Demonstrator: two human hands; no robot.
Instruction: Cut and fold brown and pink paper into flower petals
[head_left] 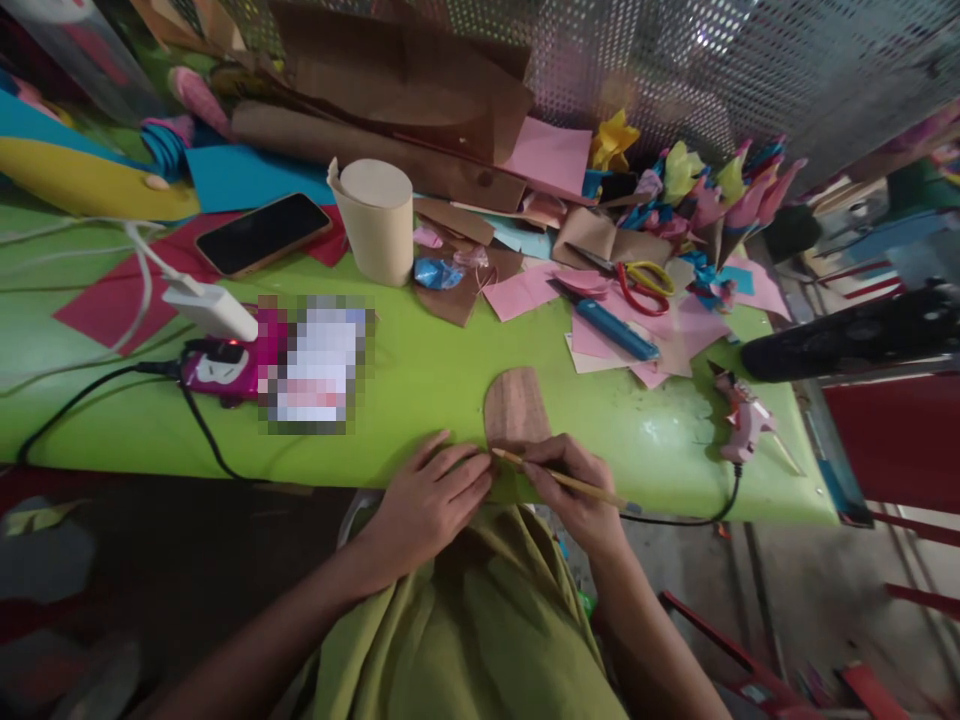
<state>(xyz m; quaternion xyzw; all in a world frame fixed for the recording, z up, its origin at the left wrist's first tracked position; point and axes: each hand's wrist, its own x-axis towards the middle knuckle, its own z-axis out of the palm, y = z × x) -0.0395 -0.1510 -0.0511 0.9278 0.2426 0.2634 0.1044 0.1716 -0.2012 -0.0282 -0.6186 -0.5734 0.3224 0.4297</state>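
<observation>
Near the front edge of the green table lies a brown rounded piece that looks like paper or card with a wood-like grain. My right hand grips a pencil, its tip pointing left, just below the brown piece. Flat on the table edge, my left hand has its fingers stretched out, and their tips come close to the pencil tip. Whether something small lies under the left fingers is hidden.
A pixelated phone-like screen and a magenta power strip sit left. Behind stands a beige paper-wrapped cylinder. Right are a blue cutter, red-and-yellow scissors, paper scraps, and a pink glue gun with its cord along the edge.
</observation>
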